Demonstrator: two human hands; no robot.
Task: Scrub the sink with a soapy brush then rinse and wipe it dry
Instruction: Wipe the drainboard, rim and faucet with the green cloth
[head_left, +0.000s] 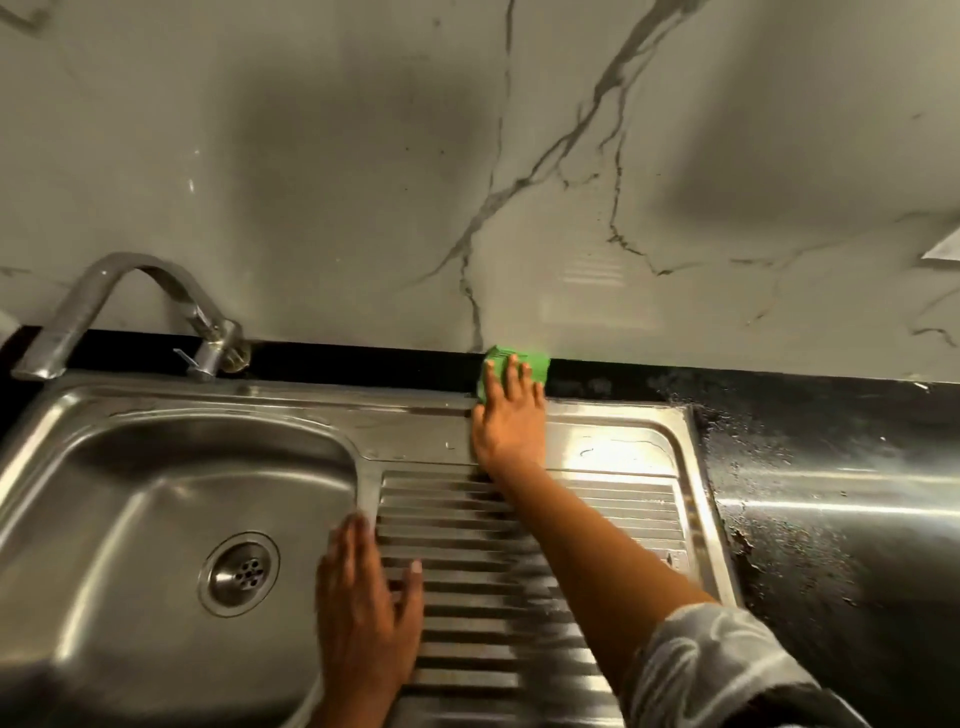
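At about nine o'clock in the view a chrome tap (132, 306) rises from the back ledge, and its arched spout bends away toward the left edge. Below it, at seven o'clock, lies the steel sink (311, 404). The bowl holds nothing loose, only its round drain strainer (240, 571) set in the floor, a little toward three o'clock of the bowl's middle. At six o'clock the left hand (363, 618) lies palm down where the bowl's right rim meets the ribbed drainboard (483, 597). Its fingers are straight and spread, grasping nothing, and the thumb reaches out over the ribs. The right arm crosses the drainboard from five o'clock up to the centre, with a grey patterned sleeve (727, 670) at its lower end. The right hand (511, 423) rests on the sink's back rim with its fingers extended flat — released, not curled — and pressing down on a green pad (537, 364). The pad sits at twelve o'clock of that hand, on the black strip where the tabletop meets the wall, with its near edge hidden under the fingertips. Behind everything stands a pale marble wall (363, 156) with dark veins. At three o'clock the black tabletop (831, 493) runs off to the right — it is glossy and flecked with pale spots near the sink's edge. A white paper corner (943, 249) shows at two o'clock, against the wall.
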